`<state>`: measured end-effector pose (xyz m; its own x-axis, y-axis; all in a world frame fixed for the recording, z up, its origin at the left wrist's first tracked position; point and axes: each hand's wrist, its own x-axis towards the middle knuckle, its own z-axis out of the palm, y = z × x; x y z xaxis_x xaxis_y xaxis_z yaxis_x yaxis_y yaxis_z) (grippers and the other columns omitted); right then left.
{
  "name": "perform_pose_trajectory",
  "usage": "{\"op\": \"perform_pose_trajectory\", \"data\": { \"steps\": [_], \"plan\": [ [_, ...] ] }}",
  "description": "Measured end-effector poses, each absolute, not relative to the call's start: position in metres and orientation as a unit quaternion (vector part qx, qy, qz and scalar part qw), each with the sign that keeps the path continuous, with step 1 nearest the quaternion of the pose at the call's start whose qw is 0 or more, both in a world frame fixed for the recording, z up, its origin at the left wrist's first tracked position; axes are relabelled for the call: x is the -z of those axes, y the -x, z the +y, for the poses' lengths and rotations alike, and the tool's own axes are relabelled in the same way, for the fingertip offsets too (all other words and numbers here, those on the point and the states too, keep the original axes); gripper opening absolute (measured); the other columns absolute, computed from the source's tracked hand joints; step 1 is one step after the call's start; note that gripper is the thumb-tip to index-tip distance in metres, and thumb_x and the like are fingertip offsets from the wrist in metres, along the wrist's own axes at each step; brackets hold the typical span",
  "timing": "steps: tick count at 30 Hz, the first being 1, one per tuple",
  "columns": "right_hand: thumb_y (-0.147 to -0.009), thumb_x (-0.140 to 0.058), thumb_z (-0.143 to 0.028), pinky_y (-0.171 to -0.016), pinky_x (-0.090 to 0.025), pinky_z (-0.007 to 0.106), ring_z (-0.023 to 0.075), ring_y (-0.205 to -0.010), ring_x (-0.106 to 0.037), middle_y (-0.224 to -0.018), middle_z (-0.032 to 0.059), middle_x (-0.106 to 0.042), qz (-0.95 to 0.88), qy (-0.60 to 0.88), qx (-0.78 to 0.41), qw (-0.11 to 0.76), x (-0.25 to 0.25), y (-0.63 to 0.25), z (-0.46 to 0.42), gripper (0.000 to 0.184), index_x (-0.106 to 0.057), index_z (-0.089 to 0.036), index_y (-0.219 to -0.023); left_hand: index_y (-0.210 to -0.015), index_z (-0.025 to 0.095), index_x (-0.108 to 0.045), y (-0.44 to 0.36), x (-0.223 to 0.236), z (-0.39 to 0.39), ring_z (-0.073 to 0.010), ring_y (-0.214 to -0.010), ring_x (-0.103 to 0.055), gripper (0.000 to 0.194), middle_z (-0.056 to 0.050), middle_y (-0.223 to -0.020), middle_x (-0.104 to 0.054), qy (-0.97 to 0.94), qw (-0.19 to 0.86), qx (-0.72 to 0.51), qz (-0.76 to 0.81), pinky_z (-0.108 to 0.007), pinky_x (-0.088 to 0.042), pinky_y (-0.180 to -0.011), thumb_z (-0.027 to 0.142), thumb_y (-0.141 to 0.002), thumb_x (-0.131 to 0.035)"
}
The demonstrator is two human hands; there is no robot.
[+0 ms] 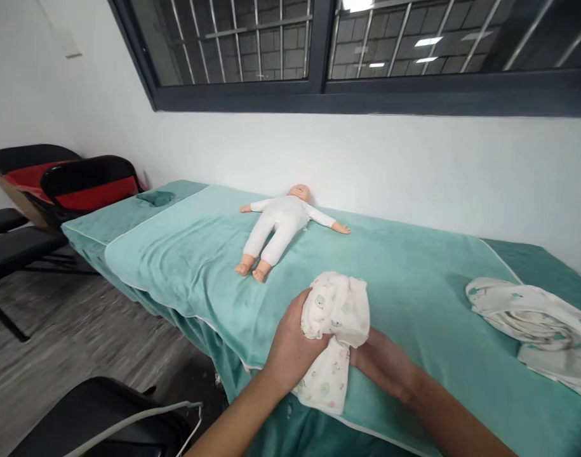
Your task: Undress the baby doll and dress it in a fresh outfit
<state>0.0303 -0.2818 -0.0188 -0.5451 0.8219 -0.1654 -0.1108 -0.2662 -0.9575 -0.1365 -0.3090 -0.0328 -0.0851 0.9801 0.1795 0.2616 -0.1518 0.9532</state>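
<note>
A white cloth (335, 304) with small coloured prints is bunched up between my hands, and a flat part of it hangs down toward the table's front edge. My left hand (293, 343) is closed around its left side. From the right and below, my right hand (385, 362) grips it, with the fingertips hidden behind the fabric. Beyond the cloth, a baby doll (283, 219) in a white suit lies on its back with arms spread and bare feet toward me. Neither hand touches the doll.
A light green blanket (185, 241) covers the table. A rolled white printed cloth (533, 317) lies at the right, and a small dark green cloth (155, 198) at the far left. Black and red chairs (90, 184) stand to the left. A black seat (104, 419) with a pale cable is near me.
</note>
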Motion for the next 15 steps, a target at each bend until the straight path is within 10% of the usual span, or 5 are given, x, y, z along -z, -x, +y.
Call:
{"op": "perform_pose_trajectory", "data": {
  "steps": [5, 15],
  "plan": [
    [-0.09, -0.067, -0.053, -0.103, -0.049, 0.052, 0.0311, -0.115, -0.066, -0.134, 0.0127, -0.066, -0.517, 0.372, -0.726, 0.258, 0.02, -0.048, -0.273, 0.046, -0.069, -0.026, -0.127, -0.134, 0.018, -0.05, 0.166, 0.07, -0.324, -0.0259, -0.117, -0.065, 0.063, -0.012, -0.131, -0.066, -0.384, 0.384, -0.592, 0.596, -0.042, -0.05, -0.105, 0.029, -0.075, -0.072],
    [-0.082, -0.074, -0.042, -0.093, -0.058, 0.04, 0.022, -0.09, -0.07, -0.109, 0.006, -0.075, -0.321, 0.408, -0.736, 0.434, 0.053, -0.096, -0.237, 0.02, -0.077, -0.029, -0.097, -0.129, 0.02, -0.055, 0.275, 0.179, -0.39, -0.034, -0.123, -0.061, 0.071, -0.013, -0.13, -0.065, -0.231, 0.165, -0.598, 0.75, -0.048, -0.045, -0.111, 0.041, -0.066, -0.078]
  ]
}}
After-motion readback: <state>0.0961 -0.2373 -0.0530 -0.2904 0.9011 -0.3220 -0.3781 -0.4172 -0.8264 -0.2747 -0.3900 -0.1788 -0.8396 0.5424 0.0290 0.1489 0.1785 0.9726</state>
